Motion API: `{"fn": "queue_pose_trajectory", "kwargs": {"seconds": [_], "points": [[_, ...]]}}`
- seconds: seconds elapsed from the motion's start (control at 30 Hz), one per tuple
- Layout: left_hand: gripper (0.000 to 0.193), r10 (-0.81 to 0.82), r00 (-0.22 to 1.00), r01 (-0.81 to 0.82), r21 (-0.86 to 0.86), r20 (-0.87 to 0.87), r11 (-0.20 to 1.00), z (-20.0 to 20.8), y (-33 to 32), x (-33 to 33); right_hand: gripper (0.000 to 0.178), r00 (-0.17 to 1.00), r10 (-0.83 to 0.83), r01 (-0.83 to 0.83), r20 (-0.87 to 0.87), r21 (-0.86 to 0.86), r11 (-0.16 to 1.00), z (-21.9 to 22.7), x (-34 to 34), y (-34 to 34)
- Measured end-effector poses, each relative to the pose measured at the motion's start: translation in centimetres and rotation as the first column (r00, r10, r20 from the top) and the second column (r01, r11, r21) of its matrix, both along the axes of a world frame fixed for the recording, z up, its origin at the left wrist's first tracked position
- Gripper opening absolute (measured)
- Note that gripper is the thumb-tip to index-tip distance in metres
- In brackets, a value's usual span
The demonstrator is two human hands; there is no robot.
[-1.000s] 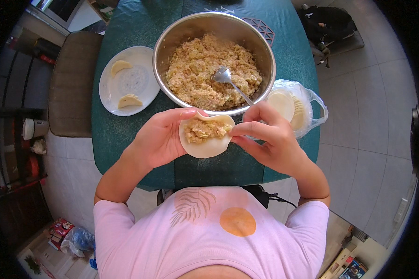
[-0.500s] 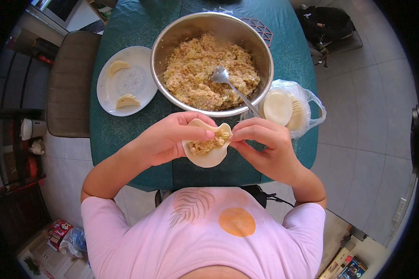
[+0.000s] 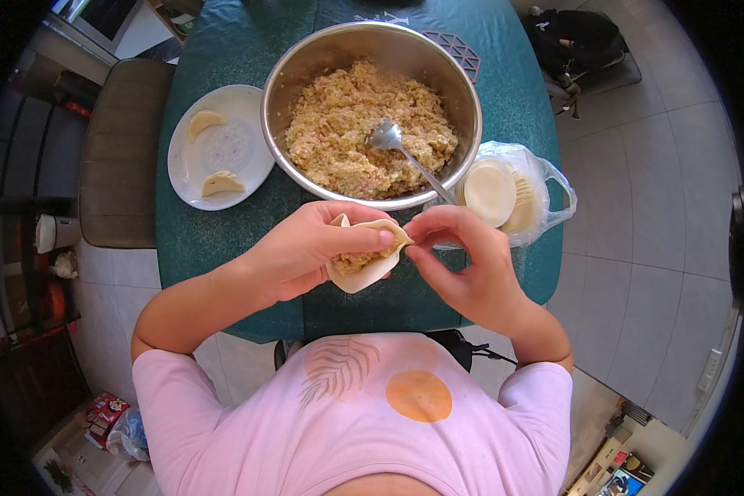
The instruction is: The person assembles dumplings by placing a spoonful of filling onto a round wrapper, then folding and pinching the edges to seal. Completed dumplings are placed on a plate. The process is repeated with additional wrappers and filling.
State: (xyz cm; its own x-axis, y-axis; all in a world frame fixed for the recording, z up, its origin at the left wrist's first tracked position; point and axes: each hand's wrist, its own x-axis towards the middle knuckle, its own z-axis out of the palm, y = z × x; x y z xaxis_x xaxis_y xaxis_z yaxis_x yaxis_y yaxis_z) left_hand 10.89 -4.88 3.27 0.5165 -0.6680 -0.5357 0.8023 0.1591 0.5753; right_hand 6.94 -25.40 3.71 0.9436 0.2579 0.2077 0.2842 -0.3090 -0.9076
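Observation:
Between my hands, over the table's near part, is a partly folded dumpling, a pale round wrapper with minced filling showing inside. My left hand cups it from the left, thumb lying across the filling. My right hand pinches the wrapper's right edge between thumb and fingertips. Just beyond stands a large steel bowl of minced filling, with a metal spoon resting in it. Beside my right hand, a stack of round wrappers sits in a clear plastic bag.
A white plate left of the bowl carries two folded dumplings. The table has a dark green cover. A brown chair stands at the left, a black bag on a seat at the far right. A trivet lies behind the bowl.
The wrapper is folded further: its right end has been drawn into a pinched point, and its near edge has risen over part of the filling. My right fingers have closed on that end.

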Motion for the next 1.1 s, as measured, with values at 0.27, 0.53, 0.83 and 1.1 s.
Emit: {"fn": "queue_pose_trajectory", "kwargs": {"seconds": [0.27, 0.53, 0.83, 1.1], "points": [[0.019, -0.014, 1.000, 0.014, -0.015, 0.017, 1.000, -0.1, 0.0, -0.2, 0.017, 0.994, 0.107, -0.103, 0.034, -0.100, 0.990, 0.1, 0.1, -0.7], [0.014, -0.028, 0.998, 0.021, 0.115, 0.058, 0.993, 0.3, -0.3, -0.4, 0.012, 0.965, 0.088, -0.031, -0.247, 0.227, 0.973, -0.3, -0.4, -0.4], [0.021, -0.015, 1.000, 0.015, 0.056, 0.011, 0.998, 0.1, 0.0, -0.7, 0.013, 0.985, 0.119, -0.107, -0.121, 0.103, 0.989, -0.9, 0.0, -1.2], [0.021, 0.020, 0.999, -0.022, 0.055, 0.047, 0.998, 0.1, 0.5, -0.9, 0.023, 0.994, 0.100, -0.101, -0.033, -0.036, 0.994, -0.5, 0.3, -1.2]]}}
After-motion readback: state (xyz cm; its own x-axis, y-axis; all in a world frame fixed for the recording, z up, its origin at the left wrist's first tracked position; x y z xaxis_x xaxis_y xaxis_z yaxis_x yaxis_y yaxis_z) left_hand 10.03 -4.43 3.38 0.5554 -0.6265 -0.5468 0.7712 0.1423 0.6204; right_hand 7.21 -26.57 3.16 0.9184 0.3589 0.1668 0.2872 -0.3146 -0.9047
